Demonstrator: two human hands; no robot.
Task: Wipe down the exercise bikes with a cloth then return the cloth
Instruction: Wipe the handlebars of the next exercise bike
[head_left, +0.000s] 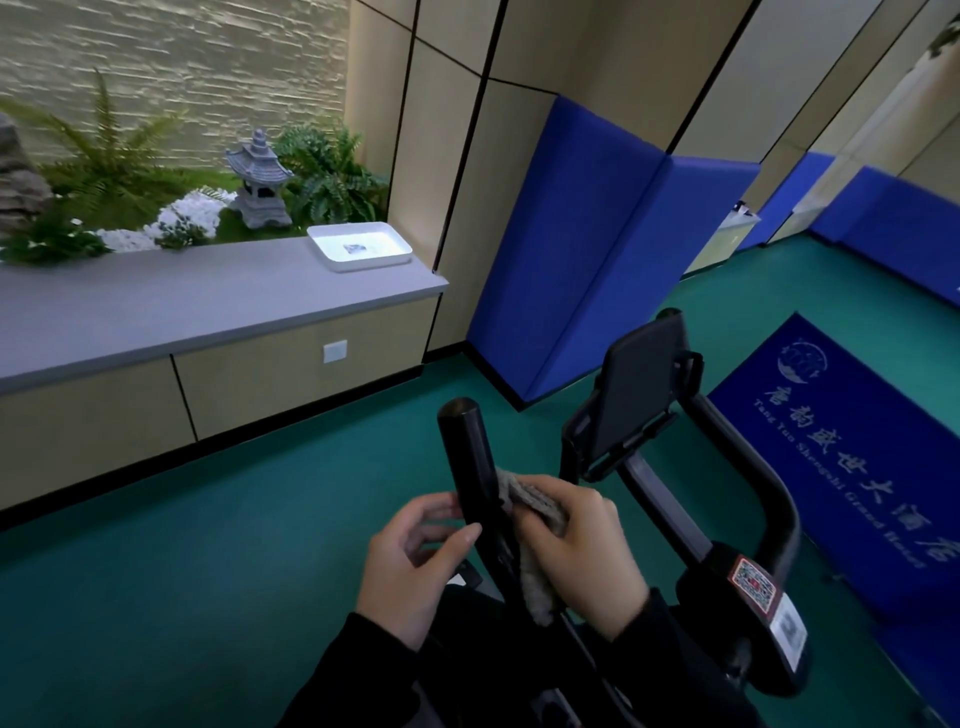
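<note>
A black exercise bike (644, 395) fills the lower middle, its left handlebar (467, 457) rising toward me. My right hand (582, 551) grips a grey-brown cloth (535, 577) and presses it against the right side of that handlebar; part of the cloth hangs below my palm. My left hand (415, 561) sits on the bar's left side, fingers curled toward it with the fingertips near the bar. The bike's dark console (639, 384) stands beyond, and the right handlebar (753, 467) curves round to a stem with a QR sticker (753, 584).
A grey counter (182, 306) runs along the left with a white tray (358, 245) on it and a planter with ferns and a stone lantern (260, 182) behind. Blue wall pads (597, 249) stand ahead. A blue mat (852, 457) lies on the green floor at right.
</note>
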